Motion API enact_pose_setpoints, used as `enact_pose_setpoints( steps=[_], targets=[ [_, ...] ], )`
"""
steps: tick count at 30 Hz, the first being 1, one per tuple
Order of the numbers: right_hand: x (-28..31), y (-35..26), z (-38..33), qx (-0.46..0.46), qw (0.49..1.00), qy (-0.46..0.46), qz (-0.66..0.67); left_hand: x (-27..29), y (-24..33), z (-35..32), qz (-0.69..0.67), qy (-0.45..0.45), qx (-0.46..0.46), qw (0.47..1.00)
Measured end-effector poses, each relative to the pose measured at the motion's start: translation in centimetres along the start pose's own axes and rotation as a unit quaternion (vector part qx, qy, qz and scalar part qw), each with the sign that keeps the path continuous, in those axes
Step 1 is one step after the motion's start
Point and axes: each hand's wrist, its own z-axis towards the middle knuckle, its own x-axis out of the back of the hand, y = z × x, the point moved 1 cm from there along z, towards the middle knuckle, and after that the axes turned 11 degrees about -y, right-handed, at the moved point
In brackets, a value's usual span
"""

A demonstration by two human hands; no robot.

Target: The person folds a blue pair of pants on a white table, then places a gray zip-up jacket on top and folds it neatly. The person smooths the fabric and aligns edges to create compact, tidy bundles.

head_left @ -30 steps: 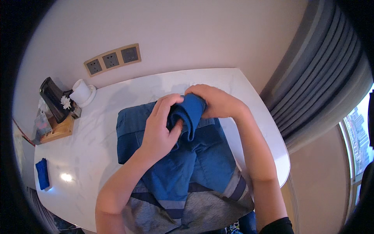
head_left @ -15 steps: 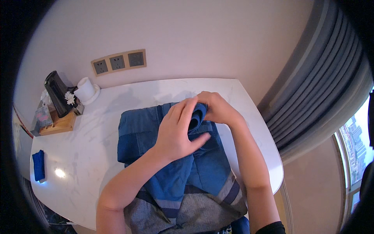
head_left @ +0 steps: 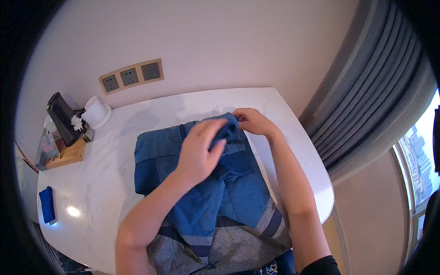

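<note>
A folded blue and grey cloth point(head_left: 238, 183) lies on the white table; its exact kind does not show. The upper part is blue, with dark bands and a grey patterned section at the near side. At the far right corner, my right hand point(head_left: 256, 123) pinches the cloth's edge between thumb and fingers. My left hand point(head_left: 199, 153) hovers over the blue part just left of that corner, its thumb and fingers apart and curved around a raised fold. Whether its fingertips touch the fold cannot be made out.
On the white marbled table point(head_left: 103, 183) stand a wooden tray point(head_left: 68, 156) with a dark kettle-like object point(head_left: 63, 118), and a white cup point(head_left: 95, 110) on a saucer. A small dark blue bundle point(head_left: 46, 204) lies near the left edge. A grey curtain point(head_left: 371, 96) hangs at right.
The rolled tube at the far right corner has loosened into a raised fold. My left hand has shifted a little left, away from it. My right hand stays at the corner.
</note>
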Motion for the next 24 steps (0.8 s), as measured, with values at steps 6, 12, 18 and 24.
enact_pose_setpoints(
  steps=[6, 12, 18, 24],
  targets=[
    [-3.2, 4.3, 1.3, 0.01, 0.987, 0.134, 0.084, -4.6, 1.7, -2.7, 0.136, -0.192, -0.037, 0.971],
    [-3.5, 2.7, 1.2, -0.018, 0.975, 0.111, 0.193, -3.5, 2.1, -3.0, 0.149, -0.214, 0.003, 0.966],
    [-3.4, 3.3, 0.8, -0.026, 0.946, 0.096, 0.31, -3.3, 2.1, -2.9, 0.168, -0.23, -0.005, 0.958],
    [-2.7, 4.5, 0.6, -0.013, 0.923, 0.059, 0.38, -1.8, 2.1, -1.6, 0.046, -0.185, 0.017, 0.982]
  ],
)
